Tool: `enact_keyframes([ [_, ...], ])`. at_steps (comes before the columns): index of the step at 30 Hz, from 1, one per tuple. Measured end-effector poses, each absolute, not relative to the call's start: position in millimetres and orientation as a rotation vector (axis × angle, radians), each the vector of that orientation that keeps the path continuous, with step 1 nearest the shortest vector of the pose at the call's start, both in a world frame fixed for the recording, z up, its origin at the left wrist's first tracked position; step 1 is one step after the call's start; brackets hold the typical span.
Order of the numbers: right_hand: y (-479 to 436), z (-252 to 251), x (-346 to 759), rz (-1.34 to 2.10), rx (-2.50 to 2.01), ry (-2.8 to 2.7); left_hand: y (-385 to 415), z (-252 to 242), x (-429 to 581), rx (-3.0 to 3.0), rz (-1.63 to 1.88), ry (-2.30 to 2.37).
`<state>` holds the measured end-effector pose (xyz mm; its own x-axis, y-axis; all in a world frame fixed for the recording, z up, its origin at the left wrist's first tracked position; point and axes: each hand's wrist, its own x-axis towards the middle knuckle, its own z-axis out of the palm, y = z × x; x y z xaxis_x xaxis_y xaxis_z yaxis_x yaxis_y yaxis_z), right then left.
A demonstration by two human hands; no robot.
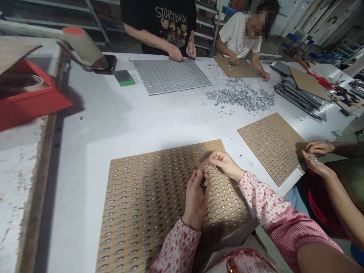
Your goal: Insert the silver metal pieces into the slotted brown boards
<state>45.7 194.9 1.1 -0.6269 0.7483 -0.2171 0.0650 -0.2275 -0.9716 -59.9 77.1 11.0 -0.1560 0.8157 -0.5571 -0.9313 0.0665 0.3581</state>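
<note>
A brown board [108, 197] lies in front of me, covered with rows of small silver oval pieces [133, 229] set in its grooves. My left hand [196, 199] is closed above the board's right half, its fingers curled around small dark, shiny pieces [203, 185] that barely show. Just beyond it, my right hand [224, 163] reaches in from the right with thumb and forefinger pinched together, low over the board's upper right part. Whatever sits in that pinch is too small to make out. Both forearms wear pink patterned sleeves.
Loose silver pieces [241, 96] lie heaped on the white table [93, 125]. A neighbour's hands [318, 163] work at another brown board [264, 151] on the right. Two people stand opposite with boards. Stacked panels [301, 98] sit far right; a red bin [31, 102] stands left.
</note>
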Motion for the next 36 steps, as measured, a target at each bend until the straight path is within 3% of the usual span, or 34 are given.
enact_keyframes([
  [4, 235, -14, 50, 1.675, -1.122, -1.546, 78, 9, -62, -0.255, 1.487, 0.751],
  [8, 261, -23, 50, 1.308, -1.184, -2.029, 78, 9, -62, -0.324, 1.488, 0.749],
  [19, 263, -31, 36, 0.663, -1.191, -2.519, 77, 8, -64, -0.328, 1.498, 0.742],
  [23, 253, -26, 39, 0.772, -1.188, -2.398, 76, 8, -62, -0.314, 1.494, 0.766],
  [29, 209, 9, 46, 1.454, -0.857, -2.268, 80, 9, -62, -0.315, 1.483, 0.740],
  [36, 185, 23, 50, 1.256, -0.705, -2.355, 79, 4, -55, -0.298, 1.432, 0.794],
])
